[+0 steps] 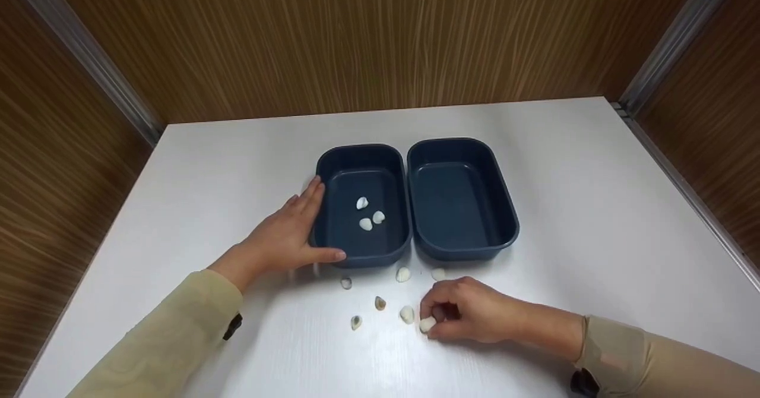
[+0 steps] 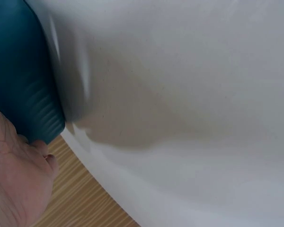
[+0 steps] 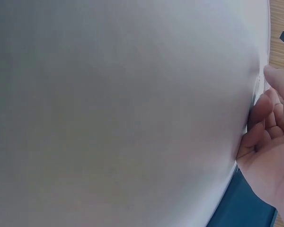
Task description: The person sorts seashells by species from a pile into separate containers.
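My left hand (image 1: 285,231) lies along the left wall of the left dark blue bin (image 1: 363,261), fingers straight near the rim and thumb over its front corner. In the left wrist view that hand (image 2: 21,175) rests beside the bin's ribbed side (image 2: 23,71). Three white seashells (image 1: 366,224) lie inside this bin. In front of the bins, my right hand (image 1: 475,312) pinches a white seashell (image 1: 427,325) between thumb and fingers, low over the table. In the right wrist view the shell is hidden behind the curled fingers (image 3: 262,111).
A second dark blue bin (image 1: 463,253) stands close at the right. Loose shells lie on the white table (image 1: 237,166): pale ones (image 1: 407,314) near my right hand, brownish ones (image 1: 380,303) further left. Wood-grain panels (image 1: 380,41) enclose the back and sides.
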Demonstrator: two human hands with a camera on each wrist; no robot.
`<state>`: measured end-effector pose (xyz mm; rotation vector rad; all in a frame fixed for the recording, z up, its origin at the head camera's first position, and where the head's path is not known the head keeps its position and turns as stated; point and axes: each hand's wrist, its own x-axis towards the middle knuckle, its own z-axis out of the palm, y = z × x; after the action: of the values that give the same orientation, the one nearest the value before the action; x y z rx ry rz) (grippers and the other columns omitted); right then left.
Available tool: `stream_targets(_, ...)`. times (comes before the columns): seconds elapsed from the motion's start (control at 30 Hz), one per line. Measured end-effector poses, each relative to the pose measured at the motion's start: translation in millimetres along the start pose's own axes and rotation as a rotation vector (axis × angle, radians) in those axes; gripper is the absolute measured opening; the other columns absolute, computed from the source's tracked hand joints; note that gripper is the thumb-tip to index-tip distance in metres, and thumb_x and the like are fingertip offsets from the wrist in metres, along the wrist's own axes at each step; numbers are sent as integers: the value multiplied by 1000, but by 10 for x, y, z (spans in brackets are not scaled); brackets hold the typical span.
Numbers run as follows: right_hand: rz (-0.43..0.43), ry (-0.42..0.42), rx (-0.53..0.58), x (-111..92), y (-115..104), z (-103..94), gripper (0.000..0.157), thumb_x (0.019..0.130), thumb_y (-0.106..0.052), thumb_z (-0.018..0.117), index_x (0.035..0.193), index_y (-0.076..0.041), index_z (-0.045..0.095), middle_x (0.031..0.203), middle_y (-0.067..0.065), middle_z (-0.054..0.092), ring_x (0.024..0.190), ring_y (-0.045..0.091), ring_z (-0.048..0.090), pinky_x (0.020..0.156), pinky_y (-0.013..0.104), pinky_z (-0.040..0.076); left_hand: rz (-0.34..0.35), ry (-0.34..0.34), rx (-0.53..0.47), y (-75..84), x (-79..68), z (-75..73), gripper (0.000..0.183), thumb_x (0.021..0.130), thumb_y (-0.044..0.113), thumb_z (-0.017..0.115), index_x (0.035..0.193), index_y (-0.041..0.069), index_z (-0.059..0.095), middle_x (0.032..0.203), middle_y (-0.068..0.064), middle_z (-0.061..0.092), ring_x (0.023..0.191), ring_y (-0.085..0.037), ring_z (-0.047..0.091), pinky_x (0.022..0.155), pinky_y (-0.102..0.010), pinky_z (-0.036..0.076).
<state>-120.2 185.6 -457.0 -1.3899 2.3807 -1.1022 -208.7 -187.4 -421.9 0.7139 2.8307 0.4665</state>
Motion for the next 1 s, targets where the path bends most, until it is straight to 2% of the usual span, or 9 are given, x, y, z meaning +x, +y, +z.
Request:
stream_targets(0.2,-4,37,67,9,-46,-40,20,86,-6,84,99,-18,74,80,-3,62,69,6,54,59,15,45,-2,-10,14,-20,17,4,138,81,91,60,170,8,-5,178,-4,-12,163,-28,10,130,-47,17)
stream_targets(0.3,-15,52,60,29,-89,-74,21,87,-6,83,101,-18,74,82,-1,63,71,11,58,60,18,48,1,-11,15,-23,20,3,138,81,91,60,170,8,-5,178,-4,-12,163,-26,10,130,-46,16)
stream_targets(0.5,-77,65,51,102,-208,-218,21,90,-4,80,105,-15,71,97,0,68,80,10,70,65,25,57,25,8,7,-17,22,10,137,82,87,64,170,4,-2,178,-9,-9,163,-29,11,130,-48,15)
stream_targets(0.6,-104,91,39,168,-277,-317,22,90,-2,79,107,-13,71,98,0,71,81,12,72,61,28,58,28,14,5,-11,20,5,136,83,86,64,170,4,-1,178,-10,-8,163,-29,11,131,-48,15)
stream_targets(0.7,-95,133,17,250,-318,-415,22,90,-1,78,108,-13,72,96,0,73,81,14,71,58,31,58,27,17,0,-6,14,-3,136,83,86,64,170,4,0,178,-10,-8,163,-30,11,131,-49,15)
stream_targets(0.87,-73,204,7,430,-320,-555,21,91,1,78,108,-9,75,99,1,75,83,18,71,71,29,61,23,10,-2,-11,9,-2,137,82,88,64,170,4,-1,178,-9,-9,163,-29,11,131,-48,14)
stream_targets(1.0,-40,237,-15,606,-306,-670,20,92,-1,78,112,-7,77,105,1,77,92,19,73,85,32,61,24,8,3,-17,13,8,138,82,89,62,170,5,-2,178,-9,-10,163,-28,10,131,-48,14)
